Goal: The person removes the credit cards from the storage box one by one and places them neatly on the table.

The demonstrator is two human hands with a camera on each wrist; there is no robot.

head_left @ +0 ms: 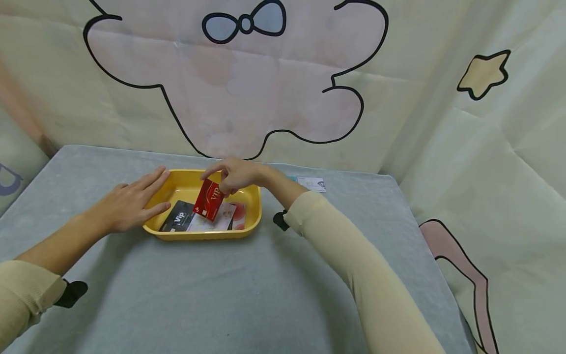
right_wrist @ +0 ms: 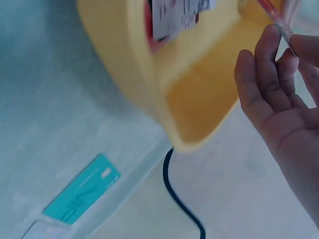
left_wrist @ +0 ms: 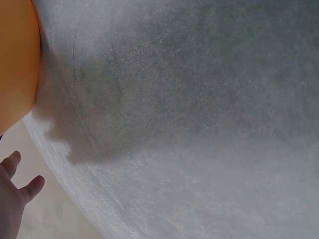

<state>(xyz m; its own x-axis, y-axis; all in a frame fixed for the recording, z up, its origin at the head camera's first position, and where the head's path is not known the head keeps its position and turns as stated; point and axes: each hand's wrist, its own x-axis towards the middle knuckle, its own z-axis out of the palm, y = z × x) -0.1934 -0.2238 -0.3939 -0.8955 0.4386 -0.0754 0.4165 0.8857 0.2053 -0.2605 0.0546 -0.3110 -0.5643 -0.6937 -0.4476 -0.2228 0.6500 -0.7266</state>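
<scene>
A red VIP card [head_left: 209, 200] is pinched between the thumb and fingers of my right hand [head_left: 240, 175], held tilted over the yellow tray [head_left: 203, 235]. In the right wrist view the red card [right_wrist: 275, 17] shows edge-on at the fingertips of the right hand [right_wrist: 284, 99]. Inside the tray lie a black VIP card [head_left: 178, 217], a white card [head_left: 223, 219] and a pinkish card [head_left: 239, 215]. My left hand [head_left: 132, 200] is at the tray's left rim, its fingers extended; whether it presses the rim is unclear.
Behind the tray to the right, a white card [head_left: 312, 184] lies on the grey cloth-covered table [head_left: 247, 290]. Beside it a teal VIP card [right_wrist: 82, 189] lies flat near the table's far edge. A printed fabric backdrop [head_left: 411, 44] rises behind the table.
</scene>
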